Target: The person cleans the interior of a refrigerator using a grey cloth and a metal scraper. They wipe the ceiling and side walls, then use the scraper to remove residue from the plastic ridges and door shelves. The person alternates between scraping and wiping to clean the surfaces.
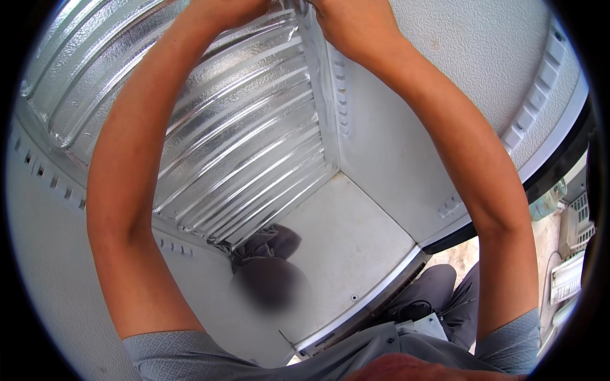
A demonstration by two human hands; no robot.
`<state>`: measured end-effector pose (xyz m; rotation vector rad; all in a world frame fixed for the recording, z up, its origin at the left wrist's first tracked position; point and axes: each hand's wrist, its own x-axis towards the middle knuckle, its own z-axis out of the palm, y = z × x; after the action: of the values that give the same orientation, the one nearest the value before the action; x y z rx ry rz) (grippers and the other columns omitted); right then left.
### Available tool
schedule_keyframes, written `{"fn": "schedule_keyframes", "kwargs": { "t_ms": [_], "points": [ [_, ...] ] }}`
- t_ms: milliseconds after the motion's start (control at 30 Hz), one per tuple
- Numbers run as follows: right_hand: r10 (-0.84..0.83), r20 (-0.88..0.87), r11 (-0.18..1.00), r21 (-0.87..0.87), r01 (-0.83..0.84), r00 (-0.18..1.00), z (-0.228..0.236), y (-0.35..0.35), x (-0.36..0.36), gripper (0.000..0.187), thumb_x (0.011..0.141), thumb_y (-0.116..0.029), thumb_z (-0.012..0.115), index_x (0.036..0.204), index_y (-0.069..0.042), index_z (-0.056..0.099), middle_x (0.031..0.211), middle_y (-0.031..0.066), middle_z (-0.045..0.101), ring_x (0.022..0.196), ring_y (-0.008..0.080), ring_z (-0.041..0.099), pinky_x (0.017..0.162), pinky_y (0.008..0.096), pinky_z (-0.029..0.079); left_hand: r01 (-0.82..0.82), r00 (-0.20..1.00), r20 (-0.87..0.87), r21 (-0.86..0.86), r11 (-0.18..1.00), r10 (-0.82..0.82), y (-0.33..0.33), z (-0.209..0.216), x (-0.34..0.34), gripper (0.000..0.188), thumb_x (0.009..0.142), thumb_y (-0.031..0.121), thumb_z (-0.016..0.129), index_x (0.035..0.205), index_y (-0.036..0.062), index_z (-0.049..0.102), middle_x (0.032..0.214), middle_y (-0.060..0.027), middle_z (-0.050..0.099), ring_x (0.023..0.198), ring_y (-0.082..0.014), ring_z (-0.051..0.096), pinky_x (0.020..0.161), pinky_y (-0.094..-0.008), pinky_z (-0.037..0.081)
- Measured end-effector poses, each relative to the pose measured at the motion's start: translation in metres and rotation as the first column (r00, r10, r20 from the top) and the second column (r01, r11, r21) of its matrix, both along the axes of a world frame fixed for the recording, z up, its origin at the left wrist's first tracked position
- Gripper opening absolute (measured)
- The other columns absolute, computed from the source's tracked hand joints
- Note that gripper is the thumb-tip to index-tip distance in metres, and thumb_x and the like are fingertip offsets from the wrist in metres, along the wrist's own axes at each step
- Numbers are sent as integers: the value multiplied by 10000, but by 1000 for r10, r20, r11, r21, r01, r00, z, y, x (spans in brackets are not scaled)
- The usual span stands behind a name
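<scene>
Both arms reach up and forward into a white-walled refrigerator cabinet. My left hand [238, 7] is at the top edge of the view, against the silver foil [248, 95] on the back wall; its fingers are cut off by the frame. My right hand [352, 22] is close beside it, near the corner where the foil meets the right side wall [387, 133]. Its fingertips also run out of view, so whatever either hand grips is hidden. The foil lies over a row of raised, tube-like ridges and is wrinkled along its right edge.
A crumpled dark grey cloth [276, 241] lies on the cabinet floor [349, 222] by the foil's lower edge. In front of it is a blurred dark round shape [270, 286]. Slotted shelf supports [537, 95] line the side walls. Outside right stand white slatted units [569, 279].
</scene>
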<state>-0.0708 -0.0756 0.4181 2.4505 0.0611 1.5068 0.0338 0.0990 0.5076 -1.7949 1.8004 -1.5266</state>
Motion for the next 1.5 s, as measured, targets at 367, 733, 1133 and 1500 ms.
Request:
{"fn": "schedule_keyframes", "kwargs": {
  "t_ms": [367,733,1133,1500],
  "points": [
    [9,28,998,-64,-8,1000,-3,-6,5,130,819,-57,640,794,-19,762,851,178,732,873,353,720,760,475,608,-17,999,-30,-39,999,15,-4,-2,-6,204,828,134,672,924,146,851,1329,-91,694,1230,-303,589,1100,-459,418],
    [14,-11,999,-47,-15,1000,-1,-7,10,132,827,-78,652,763,-44,763,812,189,735,818,364,723,757,485,607,-5,999,-33,-89,996,2,-12,-6,-4,190,802,122,656,870,141,832,1316,-90,689,1202,-307,592,1085,-463,423],
    [304,-62,677,716,-170,951,6,0,21,241,862,-181,656,755,5,766,764,208,743,702,362,722,709,479,581,4,1000,-4,-95,995,-5,-10,-6,2,261,795,72,627,912,156,845,1315,-76,691,1202,-298,592,1092,-457,425],
    [532,52,259,940,-221,845,6,-1,25,270,866,-162,659,677,20,722,616,128,666,553,226,607,555,408,482,-6,1000,-3,-112,994,5,-11,-9,2,234,817,88,636,909,143,844,1317,-78,700,1217,-295,595,1115,-451,419]
  ]
}}
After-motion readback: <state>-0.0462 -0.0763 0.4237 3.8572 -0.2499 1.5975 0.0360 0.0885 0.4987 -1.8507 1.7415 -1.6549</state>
